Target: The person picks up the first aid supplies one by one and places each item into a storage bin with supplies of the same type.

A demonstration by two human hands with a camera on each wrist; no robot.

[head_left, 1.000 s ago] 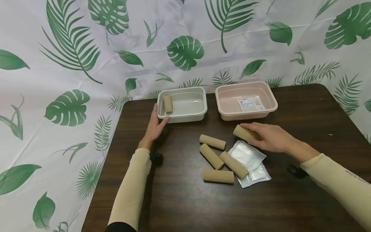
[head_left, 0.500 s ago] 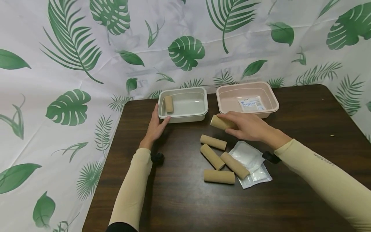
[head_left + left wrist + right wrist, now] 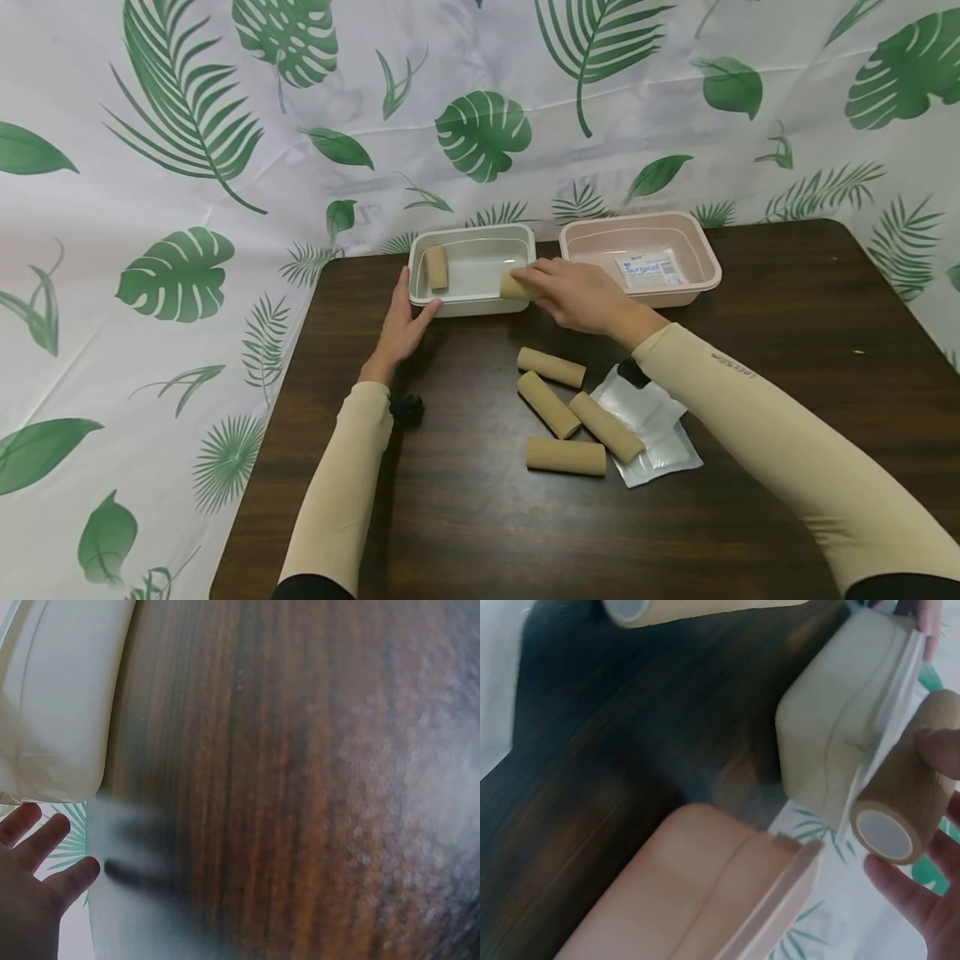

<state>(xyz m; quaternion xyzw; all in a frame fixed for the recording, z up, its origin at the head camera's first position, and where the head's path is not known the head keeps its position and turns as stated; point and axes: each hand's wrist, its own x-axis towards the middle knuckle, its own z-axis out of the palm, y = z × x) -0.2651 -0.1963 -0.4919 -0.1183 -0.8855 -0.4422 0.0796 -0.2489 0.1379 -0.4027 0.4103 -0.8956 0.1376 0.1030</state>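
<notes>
My right hand (image 3: 581, 292) grips a tan bandage roll (image 3: 516, 287) over the right end of the white bin (image 3: 491, 307). In the right wrist view, the held bandage roll (image 3: 907, 780) shows a textured surface and a white core, with thumb and fingers around it. My left hand (image 3: 397, 332) rests at the bin's left front corner, fingers along the side and thumb at the front rim. Its fingers look spread in the left wrist view. Inside the bin, another bandage roll (image 3: 437, 268) lies at the left end. Several more bandage rolls (image 3: 566, 457) lie on the table.
A pink bin (image 3: 641, 298) stands right of the white one and holds a flat packet (image 3: 651, 268) printed "Surgical". Clear-and-white flat packets (image 3: 660, 454) lie partly under one roll and my right forearm. A leaf-patterned sheet (image 3: 480, 133) hangs behind the dark wooden table (image 3: 465, 525).
My right hand has carried the bandage roll leftward and away from me, from above the flat packets to the white bin. My left hand has stayed at the bin's corner.
</notes>
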